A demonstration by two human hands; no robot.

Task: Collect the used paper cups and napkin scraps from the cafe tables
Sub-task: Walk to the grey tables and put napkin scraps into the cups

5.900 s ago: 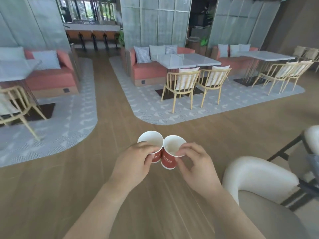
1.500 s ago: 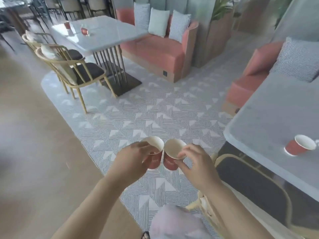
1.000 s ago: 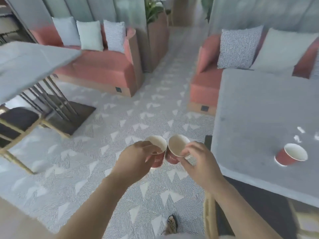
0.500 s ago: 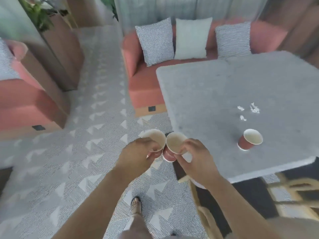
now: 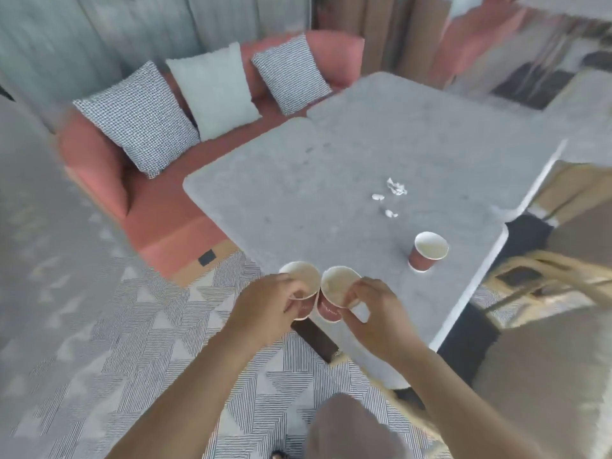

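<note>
Red lone cup (image 5: 428, 256) on table (image 5: 298, 193), beyond right hand (image 5: 377, 319), left hand (image 5: 265, 309) gripping cups (image 5: 336, 283).

2 bare forearms (image 5: 198, 382); pale pink-grey garment (image 5: 347, 429) btm centre

The left hand (image 5: 265, 309) hides the near wall of the left cup (image 5: 299, 276); the right hand (image 5: 376, 314) hides the near rim and side of the right cup (image 5: 336, 283). Print on both cups blurred, unreadable. The napkin scraps (image 5: 395, 187) too small to tell shape. The chair (image 5: 556, 276) at right smeared by blur. Both forearms cut by bottom edge. The table (image 5: 298, 200) base mostly hidden under its top.
</note>
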